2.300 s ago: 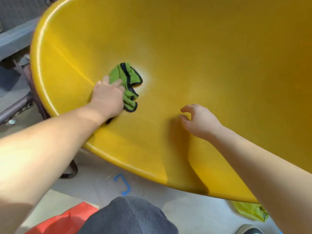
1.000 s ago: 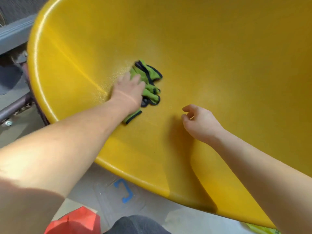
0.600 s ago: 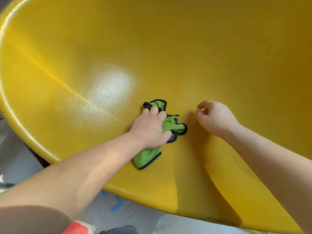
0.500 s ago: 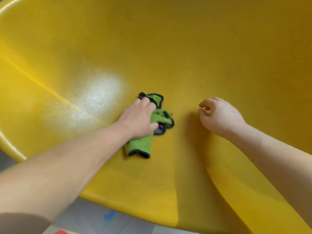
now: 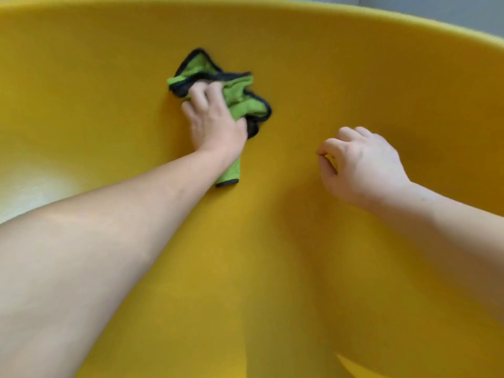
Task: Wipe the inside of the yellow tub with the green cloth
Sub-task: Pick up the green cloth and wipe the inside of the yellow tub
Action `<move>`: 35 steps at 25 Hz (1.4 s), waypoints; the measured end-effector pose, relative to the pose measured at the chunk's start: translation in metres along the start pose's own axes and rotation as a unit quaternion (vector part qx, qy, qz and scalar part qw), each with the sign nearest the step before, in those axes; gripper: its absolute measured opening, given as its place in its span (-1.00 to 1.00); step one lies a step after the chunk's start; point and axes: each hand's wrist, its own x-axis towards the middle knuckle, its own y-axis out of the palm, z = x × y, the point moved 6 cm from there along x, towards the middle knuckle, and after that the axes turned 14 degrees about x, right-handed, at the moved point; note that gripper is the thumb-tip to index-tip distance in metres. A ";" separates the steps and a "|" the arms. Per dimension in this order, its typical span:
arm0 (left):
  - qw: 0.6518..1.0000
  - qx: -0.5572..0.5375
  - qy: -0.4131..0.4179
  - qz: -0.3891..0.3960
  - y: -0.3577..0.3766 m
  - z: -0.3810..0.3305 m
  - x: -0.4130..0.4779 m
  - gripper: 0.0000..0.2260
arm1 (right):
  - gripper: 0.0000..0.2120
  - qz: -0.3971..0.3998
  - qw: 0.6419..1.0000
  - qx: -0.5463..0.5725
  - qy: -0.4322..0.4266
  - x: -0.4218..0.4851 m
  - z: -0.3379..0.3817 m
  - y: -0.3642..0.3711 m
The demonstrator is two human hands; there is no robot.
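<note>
The yellow tub point(image 5: 354, 77) fills almost the whole view, and I look into its inner wall. A crumpled green cloth with a black hem point(image 5: 240, 99) lies against that wall at upper centre. My left hand point(image 5: 214, 124) presses flat on the cloth and holds it to the surface; a strip of cloth sticks out below my wrist. My right hand point(image 5: 360, 165) hovers to the right with its fingers loosely curled and nothing in it, close to the tub wall.
The tub's far rim point(image 5: 409, 23) curves across the top, with a grey wall point(image 5: 436, 6) behind it at the top right. A bright glare patch point(image 5: 30, 186) sits on the tub surface at the left.
My left hand has slid the cloth from the tub's left side toward the centre and farther up the inner wall. The view has moved deeper into the tub. My right hand stays curled.
</note>
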 end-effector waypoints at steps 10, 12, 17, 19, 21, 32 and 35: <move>0.905 -0.124 0.308 0.266 0.015 -0.172 -0.198 -0.45 | -0.77 -0.026 0.985 0.075 0.153 -0.057 -0.016 -0.097; 0.882 -0.111 0.318 0.329 0.002 -0.142 -0.238 -0.48 | -0.75 0.108 0.977 0.086 0.160 -0.080 -0.002 -0.068; 0.818 -0.107 0.315 0.469 -0.040 -0.052 -0.286 -0.53 | -0.61 0.240 0.921 0.186 0.243 -0.135 0.055 -0.023; 0.838 -0.206 0.185 0.471 -0.055 -0.026 -0.268 -0.72 | -0.55 0.281 0.913 0.163 0.247 -0.156 0.083 -0.009; 0.894 -0.235 0.026 0.381 -0.063 0.012 -0.239 -0.78 | -0.31 0.349 0.899 0.085 0.248 -0.179 0.113 0.007; 0.953 -0.066 0.164 0.247 -0.035 0.027 -0.228 -0.52 | -0.27 0.328 0.908 -0.200 0.165 -0.116 0.017 -0.006; 0.936 -0.059 0.203 0.280 -0.035 0.003 -0.241 -0.56 | -0.27 0.310 0.894 -0.280 0.163 -0.111 -0.012 -0.048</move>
